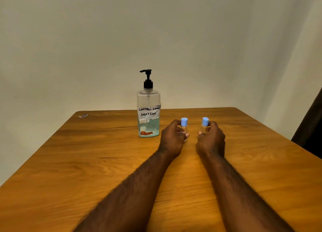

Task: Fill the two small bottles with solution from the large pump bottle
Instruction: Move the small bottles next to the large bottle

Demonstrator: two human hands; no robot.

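I am gripping one small clear bottle in each hand, both near the middle of the wooden table [87, 162]. My left hand [171, 137] is curling fingers and thumb round the left small bottle [183, 129]. My right hand [211, 138] is wrapping the right small bottle [204, 128] the same way. The two are sitting near each other but apart, each wearing a blue cap [184, 121]. I cannot tell whether their bases are touching the wood, since my fingers are covering them.

The large pump bottle [149, 113] is standing upright just left of my left hand. Its handwritten label [149, 111] is reading contact lens solution, and bluish liquid is filling its lower part. Its black pump head [147, 73] is pointing its spout leftward, away from the small bottles.

I am judging this the opening step: nothing looks filled and both caps are on. Next I am going to need one cap off, then that mouth brought right under the spout while the other hand presses the pump. The narrow neck is asking for careful alignment to avoid spilling.
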